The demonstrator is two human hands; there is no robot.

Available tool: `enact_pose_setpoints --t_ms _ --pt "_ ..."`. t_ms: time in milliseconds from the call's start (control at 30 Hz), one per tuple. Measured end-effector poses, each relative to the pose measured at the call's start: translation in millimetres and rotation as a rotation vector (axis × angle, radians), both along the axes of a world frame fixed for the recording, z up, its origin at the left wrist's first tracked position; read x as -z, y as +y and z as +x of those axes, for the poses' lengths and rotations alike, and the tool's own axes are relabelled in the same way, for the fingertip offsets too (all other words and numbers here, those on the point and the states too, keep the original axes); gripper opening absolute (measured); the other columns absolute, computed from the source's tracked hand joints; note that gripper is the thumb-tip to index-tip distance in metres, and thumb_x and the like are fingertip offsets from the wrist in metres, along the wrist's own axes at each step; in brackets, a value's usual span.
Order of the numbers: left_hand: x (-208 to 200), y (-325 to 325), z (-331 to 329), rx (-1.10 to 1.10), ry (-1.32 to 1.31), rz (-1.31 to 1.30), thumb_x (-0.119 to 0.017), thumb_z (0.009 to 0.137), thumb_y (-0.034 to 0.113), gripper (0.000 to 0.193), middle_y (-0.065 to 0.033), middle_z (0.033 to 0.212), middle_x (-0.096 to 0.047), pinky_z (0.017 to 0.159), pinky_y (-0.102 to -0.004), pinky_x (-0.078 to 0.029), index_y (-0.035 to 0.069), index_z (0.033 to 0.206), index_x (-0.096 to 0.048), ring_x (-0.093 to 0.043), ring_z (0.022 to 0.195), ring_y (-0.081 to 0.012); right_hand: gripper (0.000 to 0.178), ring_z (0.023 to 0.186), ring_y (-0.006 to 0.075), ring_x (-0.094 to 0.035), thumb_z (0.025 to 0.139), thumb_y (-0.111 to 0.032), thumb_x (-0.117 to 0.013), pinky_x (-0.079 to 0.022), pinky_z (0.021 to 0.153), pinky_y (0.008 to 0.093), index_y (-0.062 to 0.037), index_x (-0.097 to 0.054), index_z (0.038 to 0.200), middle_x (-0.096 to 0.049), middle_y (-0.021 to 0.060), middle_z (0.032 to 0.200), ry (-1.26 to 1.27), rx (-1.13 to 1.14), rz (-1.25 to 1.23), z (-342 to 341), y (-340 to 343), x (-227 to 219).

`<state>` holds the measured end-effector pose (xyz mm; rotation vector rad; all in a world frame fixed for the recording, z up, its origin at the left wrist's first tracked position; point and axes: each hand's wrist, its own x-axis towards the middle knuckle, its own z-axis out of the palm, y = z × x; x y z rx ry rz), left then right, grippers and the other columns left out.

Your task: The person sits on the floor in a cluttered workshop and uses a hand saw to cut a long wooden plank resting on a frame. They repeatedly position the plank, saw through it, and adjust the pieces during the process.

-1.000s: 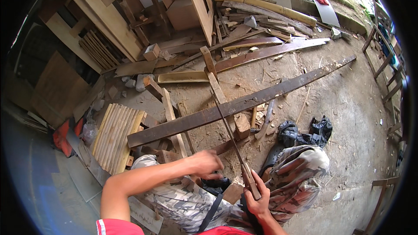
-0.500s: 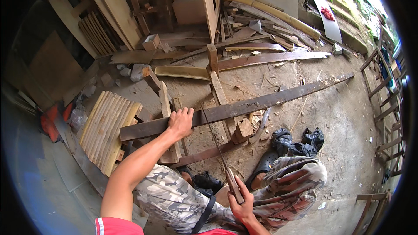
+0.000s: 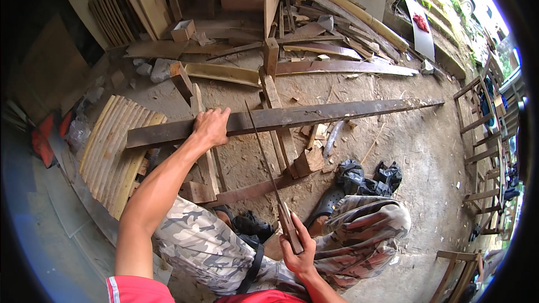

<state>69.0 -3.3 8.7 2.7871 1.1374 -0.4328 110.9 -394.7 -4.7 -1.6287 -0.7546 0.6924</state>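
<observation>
A long dark wooden plank [image 3: 325, 114] lies crosswise in front of me on a low wooden frame [image 3: 285, 141]. My left hand [image 3: 212, 127] is closed over it left of the middle, fingers curled round the far edge. In my right hand [image 3: 299, 252] is the brown wooden handle of a handsaw [image 3: 288, 224], held low between my knees. Its narrow blade slants up and away, crossing the plank just right of my left hand. The blade's tip shows beyond the far edge. How deep the blade sits in the wood, I cannot tell.
A slatted wooden panel [image 3: 115, 154] lies at the left, beneath the plank's near end. Scrap timber and a bamboo pole [image 3: 351, 8] are piled at the back. Black plastic bags [image 3: 365, 179] rest by my foot. Wooden ladder-like frames [image 3: 480, 140] stand along the right.
The handsaw has slid forward, away from me, so more of its tip passes the plank's far edge. My left hand stays on the plank. The whole view has shifted slightly.
</observation>
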Motion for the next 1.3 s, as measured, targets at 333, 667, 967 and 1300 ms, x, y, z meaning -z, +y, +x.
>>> enact_pose_setpoints --t_ms 333,667,967,1300 --pt "8 12 -8 0.110 -0.129 -0.045 -0.048 0.087 0.078 0.090 -0.0225 0.119 -0.065 0.099 -0.0509 -0.045 -0.002 0.124 -0.062 -0.059 0.119 -0.0340 0.062 0.081 0.0120 -0.066 0.088 -0.001 -0.066 -0.053 0.073 0.0263 0.0007 -0.046 0.146 -0.072 0.0133 0.107 -0.017 0.019 0.005 -18 24 5" --pt "18 16 7 -0.210 -0.156 -0.085 -0.041 0.101 0.059 0.074 -0.0236 0.065 -0.066 0.077 -0.0540 -0.050 -0.003 0.069 -0.068 -0.068 0.072 -0.0399 0.065 0.087 0.0135 -0.066 0.085 0.004 -0.061 -0.051 0.079 0.0256 0.0058 -0.041 0.146 -0.069 0.0184 0.116 0.047 -0.054 -0.036 -31 18 5" --pt "16 13 17 -0.214 -0.097 -0.036 -0.038 0.102 0.059 0.078 -0.0315 0.078 -0.068 0.082 -0.0546 -0.052 -0.006 0.076 -0.072 -0.070 0.085 -0.0466 0.070 0.080 0.0297 -0.073 0.084 0.000 -0.059 -0.055 0.075 0.0333 -0.0110 -0.043 0.151 -0.070 0.0247 0.101 0.023 0.007 0.043 16 171 24" --pt "25 8 9 -0.217 -0.191 -0.116 -0.035 0.104 0.058 0.081 -0.0292 0.071 -0.067 0.082 -0.0566 -0.050 -0.007 0.066 -0.068 -0.069 0.082 -0.0457 0.066 0.089 0.0148 -0.070 0.082 0.006 -0.058 -0.053 0.078 0.0273 -0.0007 -0.046 0.147 -0.071 0.0193 0.119 0.019 0.014 -0.084 -40 -23 6"
